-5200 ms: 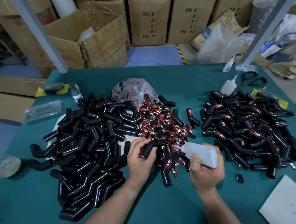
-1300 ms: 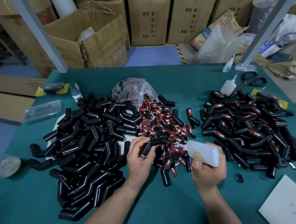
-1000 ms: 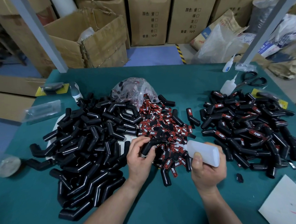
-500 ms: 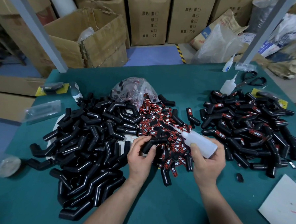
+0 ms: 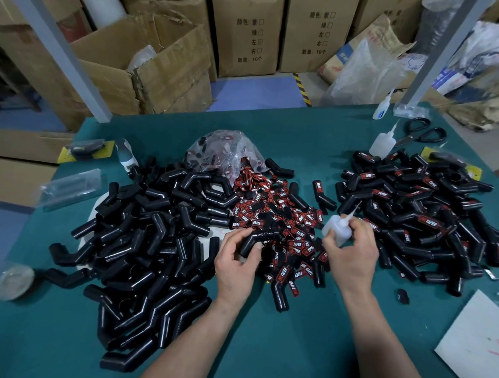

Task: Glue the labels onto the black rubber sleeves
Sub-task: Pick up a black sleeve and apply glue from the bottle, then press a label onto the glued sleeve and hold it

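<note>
My left hand (image 5: 237,263) grips a bent black rubber sleeve (image 5: 258,239) over the middle of the green table (image 5: 277,349). My right hand (image 5: 352,252) holds a small white glue bottle (image 5: 336,227), its nozzle tilted up and away to the right of the sleeve. A heap of red and black labels (image 5: 281,219) lies between and beyond my hands. Plain black sleeves (image 5: 153,235) are piled at the left. Sleeves with labels on them (image 5: 423,221) are piled at the right.
A clear bag of labels (image 5: 224,150) sits behind the label heap. Two more glue bottles (image 5: 383,142) and black scissors (image 5: 421,133) lie at the far right. A white sheet (image 5: 477,351) lies at the near right. Cardboard boxes (image 5: 168,69) stand beyond the table.
The glue bottle's nozzle was at the sleeve; my right hand has swung the bottle up and to the right, away from it. My left hand still holds the sleeve.
</note>
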A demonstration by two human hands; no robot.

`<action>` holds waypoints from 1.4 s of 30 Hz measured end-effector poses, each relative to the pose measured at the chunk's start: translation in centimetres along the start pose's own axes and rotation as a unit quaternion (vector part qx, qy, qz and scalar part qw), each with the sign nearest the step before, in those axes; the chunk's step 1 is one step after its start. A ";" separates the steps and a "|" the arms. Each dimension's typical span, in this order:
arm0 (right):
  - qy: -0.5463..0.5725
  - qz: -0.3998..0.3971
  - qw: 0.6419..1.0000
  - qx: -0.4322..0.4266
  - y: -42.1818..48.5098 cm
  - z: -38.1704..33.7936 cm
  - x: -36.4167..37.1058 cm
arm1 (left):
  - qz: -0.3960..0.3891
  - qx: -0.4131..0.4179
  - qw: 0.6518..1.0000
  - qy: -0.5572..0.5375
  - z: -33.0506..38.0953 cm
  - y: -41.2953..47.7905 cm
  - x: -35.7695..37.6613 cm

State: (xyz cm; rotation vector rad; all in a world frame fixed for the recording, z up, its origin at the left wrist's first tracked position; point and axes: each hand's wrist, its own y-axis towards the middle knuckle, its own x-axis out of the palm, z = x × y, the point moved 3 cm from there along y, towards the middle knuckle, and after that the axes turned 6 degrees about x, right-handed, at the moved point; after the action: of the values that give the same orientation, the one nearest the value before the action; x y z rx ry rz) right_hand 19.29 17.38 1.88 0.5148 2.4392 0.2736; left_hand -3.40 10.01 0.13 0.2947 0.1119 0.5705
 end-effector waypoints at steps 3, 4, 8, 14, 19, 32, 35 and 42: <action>-0.027 -0.013 0.999 0.041 0.6 0.8 0.1 | 0.003 -0.010 1.000 -0.003 0.0 0.0 0.0; -0.033 -0.020 0.998 0.047 0.6 1.0 0.2 | 0.007 -0.011 1.000 -0.007 0.0 0.0 0.0; -0.023 -0.050 0.996 0.065 0.5 1.0 0.9 | 0.020 -0.003 0.999 -0.028 0.3 0.1 -0.1; 0.018 -0.076 0.993 0.088 0.2 0.5 1.1 | 0.044 -0.076 0.993 -0.079 -0.7 -0.1 -0.2; 0.069 0.126 0.981 -0.128 -1.2 -2.4 -1.4 | 0.037 -0.071 0.992 -0.096 -0.4 -0.1 0.0; -0.131 -0.298 0.925 -0.196 -2.6 -5.9 6.4 | 0.003 -0.039 0.998 -0.050 -0.2 0.0 0.1; -0.163 -0.309 0.918 -0.190 -2.3 -6.0 7.5 | -0.020 -0.035 0.999 0.001 -0.2 -0.1 0.1; 0.025 -0.257 0.966 -0.024 -1.4 -5.2 6.4 | -0.017 -0.049 0.999 0.000 -0.5 0.2 0.3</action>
State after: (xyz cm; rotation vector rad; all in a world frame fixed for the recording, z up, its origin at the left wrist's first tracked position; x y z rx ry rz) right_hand 11.04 18.47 2.12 -0.1559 2.5051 0.1257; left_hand -3.36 10.46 -0.25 0.1972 0.0886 0.5402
